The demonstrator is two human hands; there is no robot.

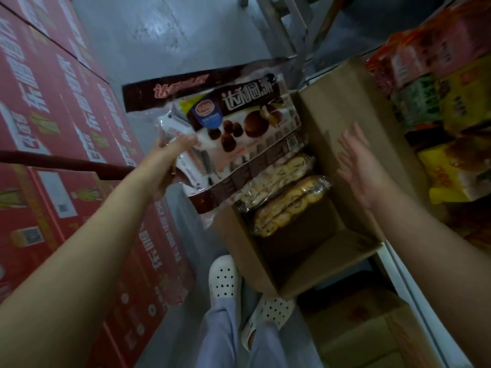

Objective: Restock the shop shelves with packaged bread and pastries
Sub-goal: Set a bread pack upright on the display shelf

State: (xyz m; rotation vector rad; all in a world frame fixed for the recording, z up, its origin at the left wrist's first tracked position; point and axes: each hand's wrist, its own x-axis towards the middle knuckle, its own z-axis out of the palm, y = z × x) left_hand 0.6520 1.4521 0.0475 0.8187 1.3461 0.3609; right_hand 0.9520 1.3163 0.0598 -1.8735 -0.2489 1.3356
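My left hand (170,158) grips the left edge of a big brown-and-white bag of chocolate pies (239,139), held over the left side of an open cardboard box (313,272). Inside the box lie two clear packs of yellow pastries (287,200), partly under the bag. A second brown bag (164,88) shows behind the held one. My right hand (356,163) hovers over the box's right flap with fingers spread, holding nothing.
Red printed cartons (53,123) are stacked along the left. A shelf on the right holds orange, green and yellow packaged goods (435,107). More cardboard boxes (366,330) sit under the shelf. My feet in white clogs (225,277) stand on the grey floor.
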